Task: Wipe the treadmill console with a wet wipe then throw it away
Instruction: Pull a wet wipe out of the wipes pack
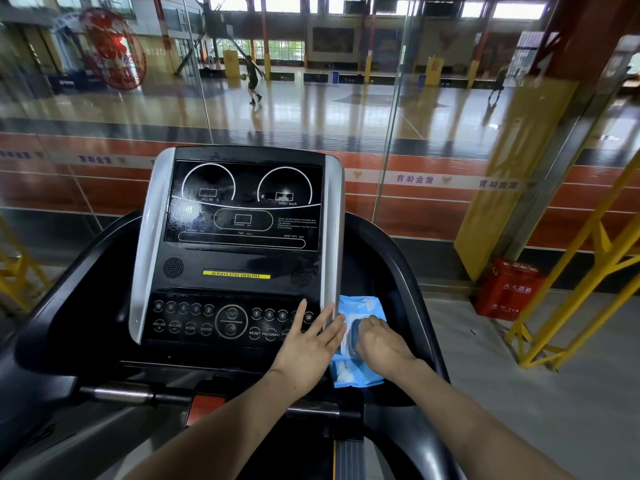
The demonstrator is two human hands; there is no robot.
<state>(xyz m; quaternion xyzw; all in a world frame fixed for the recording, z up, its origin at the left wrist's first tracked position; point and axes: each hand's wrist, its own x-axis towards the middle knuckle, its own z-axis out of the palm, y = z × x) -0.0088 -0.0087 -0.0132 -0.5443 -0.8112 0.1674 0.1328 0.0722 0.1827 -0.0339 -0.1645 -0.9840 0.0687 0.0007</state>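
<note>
Wipe pack (358, 341) lay in the tray just right of the console (235, 244). My left hand (308, 344), fingers straight, steadied its near edge; my right hand (381, 341) curled on the lid (probably lifting it, view poor). No wipe drawn yet.

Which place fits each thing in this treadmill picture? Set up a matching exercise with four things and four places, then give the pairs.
Things:
1. wet wipe pack
2. left hand
3. red box
4. yellow strip

Places:
A. on the floor to the right of the treadmill
B. over the console's button panel, fingers spread
C. in the tray to the right of the console, under the right hand
D. on the console below the display

Pairs: 1-C, 2-B, 3-A, 4-D
</note>
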